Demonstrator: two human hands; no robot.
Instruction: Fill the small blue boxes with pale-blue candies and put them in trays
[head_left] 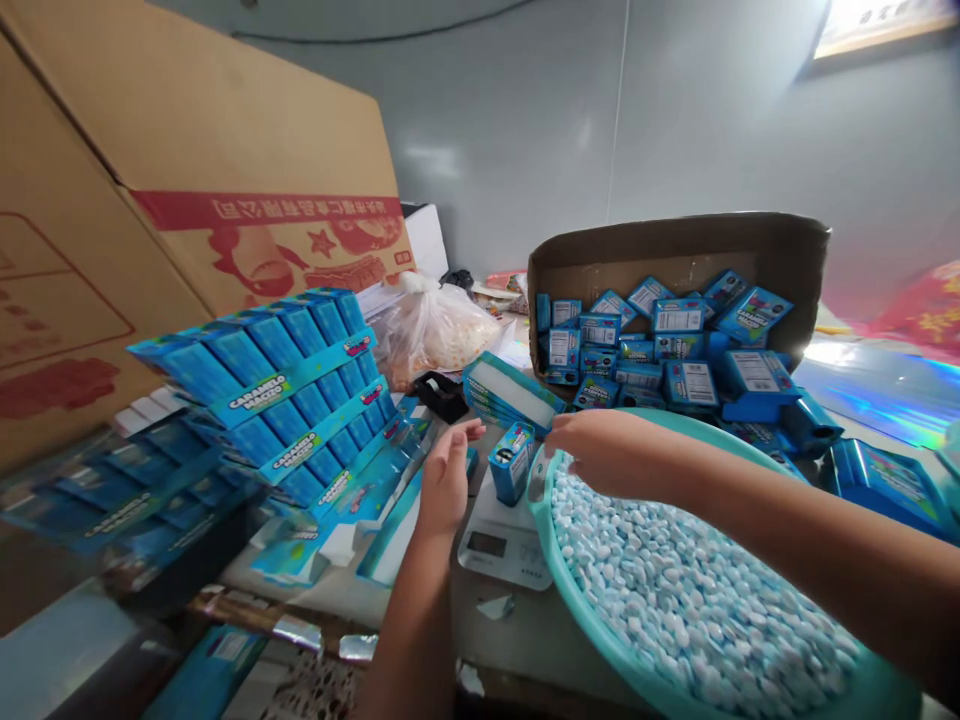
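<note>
A small blue box (512,463) stands upright on a white digital scale (506,545). Just left of the box is my left hand (448,470), its fingers apart and nothing in it. My right hand (589,450) is to the right of the box, over the near-left rim of a turquoise basin (574,590). Its fingers are pressed together, and what they hold, if anything, is hidden. Many small white and pale blue candies (690,580) fill the basin.
Stacked display trays of blue boxes (300,400) stand at the left, before a large carton (285,150). Behind the basin, an open brown carton (675,240) holds many small blue boxes. A plastic bag (450,325) and a black tape dispenser (441,397) lie behind the scale.
</note>
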